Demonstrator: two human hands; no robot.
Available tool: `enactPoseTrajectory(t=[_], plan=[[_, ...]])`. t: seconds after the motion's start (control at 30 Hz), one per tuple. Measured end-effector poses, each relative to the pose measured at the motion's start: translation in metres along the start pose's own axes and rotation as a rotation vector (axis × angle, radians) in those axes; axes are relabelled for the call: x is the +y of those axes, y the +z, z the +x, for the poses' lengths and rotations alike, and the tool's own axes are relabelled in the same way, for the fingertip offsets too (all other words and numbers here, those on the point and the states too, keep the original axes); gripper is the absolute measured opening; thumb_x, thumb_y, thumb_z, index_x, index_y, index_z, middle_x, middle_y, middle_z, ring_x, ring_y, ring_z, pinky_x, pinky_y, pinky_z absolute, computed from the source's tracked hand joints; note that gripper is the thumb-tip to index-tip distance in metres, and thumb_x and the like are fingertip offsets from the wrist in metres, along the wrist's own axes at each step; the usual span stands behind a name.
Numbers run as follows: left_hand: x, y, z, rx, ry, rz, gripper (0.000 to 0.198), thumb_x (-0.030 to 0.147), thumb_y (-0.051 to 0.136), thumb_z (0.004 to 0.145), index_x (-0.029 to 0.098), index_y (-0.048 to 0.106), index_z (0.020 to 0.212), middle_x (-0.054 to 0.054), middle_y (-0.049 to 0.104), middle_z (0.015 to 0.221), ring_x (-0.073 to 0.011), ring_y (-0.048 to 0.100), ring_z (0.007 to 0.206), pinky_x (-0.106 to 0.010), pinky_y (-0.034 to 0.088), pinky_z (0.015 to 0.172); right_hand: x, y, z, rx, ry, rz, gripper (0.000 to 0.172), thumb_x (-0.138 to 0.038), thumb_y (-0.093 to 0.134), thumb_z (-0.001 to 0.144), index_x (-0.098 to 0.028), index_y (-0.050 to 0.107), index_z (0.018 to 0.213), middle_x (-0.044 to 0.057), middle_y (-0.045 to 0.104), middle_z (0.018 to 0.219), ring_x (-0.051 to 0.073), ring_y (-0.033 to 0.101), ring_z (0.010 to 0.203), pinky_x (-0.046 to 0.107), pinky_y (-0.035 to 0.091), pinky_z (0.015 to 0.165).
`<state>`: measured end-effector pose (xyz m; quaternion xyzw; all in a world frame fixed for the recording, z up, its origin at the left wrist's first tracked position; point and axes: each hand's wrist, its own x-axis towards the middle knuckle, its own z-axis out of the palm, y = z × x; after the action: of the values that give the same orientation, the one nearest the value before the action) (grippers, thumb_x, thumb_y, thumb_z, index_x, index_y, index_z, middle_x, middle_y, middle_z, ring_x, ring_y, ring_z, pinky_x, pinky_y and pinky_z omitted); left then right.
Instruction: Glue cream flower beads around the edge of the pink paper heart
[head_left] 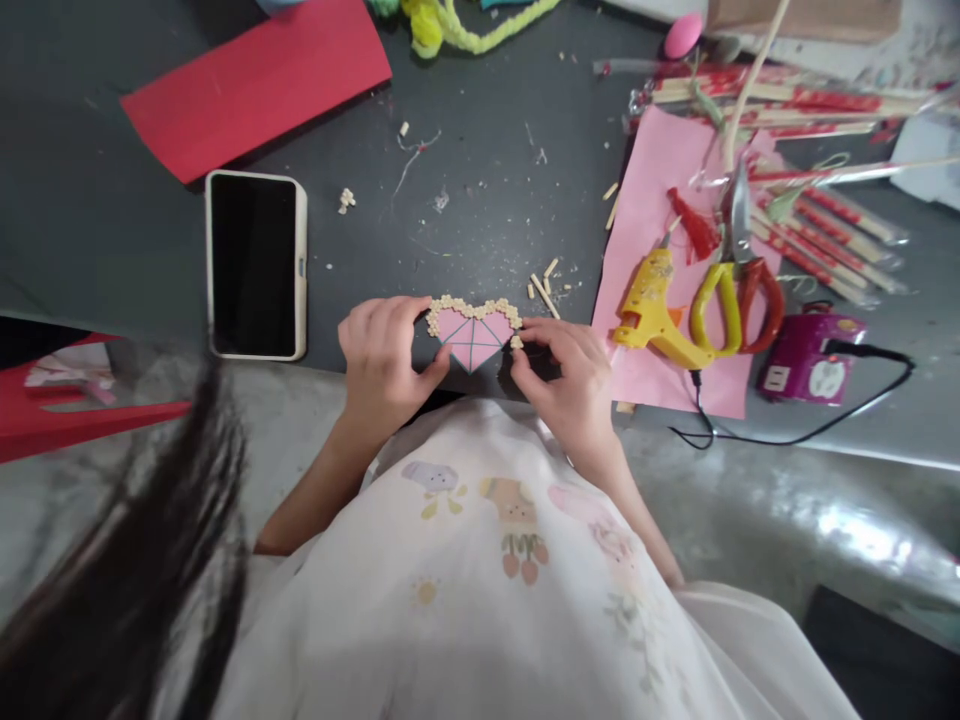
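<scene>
A pink paper heart (471,340) with dark lines across it lies at the table's near edge. Small pale stick pieces (474,308) border its upper lobes, forming a beaded-looking rim. My left hand (386,355) grips the heart's left side between thumb and fingers. At the heart's right side, my right hand (566,370) pinches a small cluster of pale stick pieces (517,342) between thumb and forefinger, close to the rim. Beyond that hand lie several loose cut sticks (545,290).
To the left are a phone (253,265) and a red card (259,85). On the right, a yellow glue gun (660,315) and scissors (739,260) rest on pink paper (637,200), near a purple power box (812,358) with a cord and bundled sticks (832,235).
</scene>
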<state>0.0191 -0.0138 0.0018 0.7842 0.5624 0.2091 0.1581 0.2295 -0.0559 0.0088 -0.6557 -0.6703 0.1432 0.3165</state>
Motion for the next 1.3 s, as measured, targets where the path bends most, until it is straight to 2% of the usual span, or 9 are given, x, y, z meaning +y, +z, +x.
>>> enactPoseTrajectory(t=[0.13, 0.27, 0.53, 0.77, 1.03, 1.17, 1.3], plan=[[-0.001, -0.001, 0.001, -0.025, -0.013, -0.014, 0.042, 0.041, 0.063, 0.085, 0.023, 0.057, 0.122, -0.009, 0.065, 0.119, -0.0304, 0.055, 0.114, -0.047, 0.039, 0.102, 0.0, 0.0, 0.0, -0.007, 0.003, 0.012, 0.011, -0.019, 0.065, 0.085, -0.023, 0.066, 0.095, 0.006, 0.076, 0.105, 0.023, 0.069, 0.097, 0.041, 0.054, 0.087], [-0.003, 0.0, -0.001, -0.042, -0.011, -0.06, 0.044, 0.038, 0.064, 0.085, 0.024, 0.055, 0.127, -0.009, 0.063, 0.124, -0.0305, 0.053, 0.121, -0.049, 0.035, 0.108, -0.001, -0.001, 0.0, -0.009, -0.006, 0.018, 0.012, -0.018, 0.065, 0.084, -0.022, 0.066, 0.096, 0.007, 0.076, 0.105, 0.022, 0.069, 0.097, 0.041, 0.054, 0.087], [-0.004, 0.001, -0.003, 0.008, 0.03, -0.015, 0.049, 0.035, 0.066, 0.082, 0.024, 0.054, 0.129, -0.009, 0.063, 0.125, -0.0299, 0.054, 0.122, -0.048, 0.036, 0.109, -0.001, -0.002, 0.002, -0.014, 0.001, 0.027, 0.014, -0.017, 0.066, 0.084, -0.023, 0.066, 0.097, 0.007, 0.076, 0.105, 0.022, 0.069, 0.097, 0.041, 0.055, 0.087], [0.001, -0.004, 0.0, -0.041, -0.052, -0.083, 0.046, 0.032, 0.068, 0.081, 0.029, 0.057, 0.126, -0.006, 0.064, 0.124, -0.0313, 0.055, 0.121, -0.052, 0.038, 0.107, -0.002, -0.006, 0.002, -0.019, -0.002, 0.027, 0.019, -0.016, 0.067, 0.082, -0.025, 0.065, 0.099, 0.006, 0.076, 0.106, 0.023, 0.071, 0.098, 0.042, 0.056, 0.086], [0.005, -0.008, 0.002, -0.052, -0.025, 0.063, 0.052, 0.032, 0.07, 0.081, 0.032, 0.048, 0.128, -0.007, 0.065, 0.119, -0.0308, 0.059, 0.112, -0.056, 0.044, 0.098, -0.001, -0.012, 0.007, -0.044, 0.001, 0.064, 0.028, -0.009, 0.072, 0.077, -0.021, 0.065, 0.101, 0.01, 0.076, 0.103, 0.023, 0.071, 0.094, 0.04, 0.057, 0.084], [0.002, -0.007, 0.002, -0.006, 0.038, 0.104, 0.056, 0.034, 0.074, 0.078, 0.03, 0.047, 0.127, -0.009, 0.066, 0.114, -0.0307, 0.061, 0.106, -0.054, 0.049, 0.09, 0.0, -0.012, 0.01, -0.06, 0.002, 0.064, 0.027, -0.011, 0.07, 0.079, -0.024, 0.064, 0.102, 0.007, 0.076, 0.103, 0.022, 0.072, 0.093, 0.04, 0.057, 0.083], [0.0, -0.006, 0.003, -0.004, 0.047, 0.112, 0.056, 0.036, 0.073, 0.078, 0.03, 0.047, 0.126, -0.008, 0.068, 0.11, -0.0313, 0.063, 0.103, -0.055, 0.05, 0.089, -0.001, -0.012, 0.012, -0.07, 0.017, 0.069, 0.027, -0.012, 0.069, 0.08, -0.026, 0.064, 0.103, 0.006, 0.077, 0.102, 0.022, 0.072, 0.092, 0.041, 0.058, 0.081]])
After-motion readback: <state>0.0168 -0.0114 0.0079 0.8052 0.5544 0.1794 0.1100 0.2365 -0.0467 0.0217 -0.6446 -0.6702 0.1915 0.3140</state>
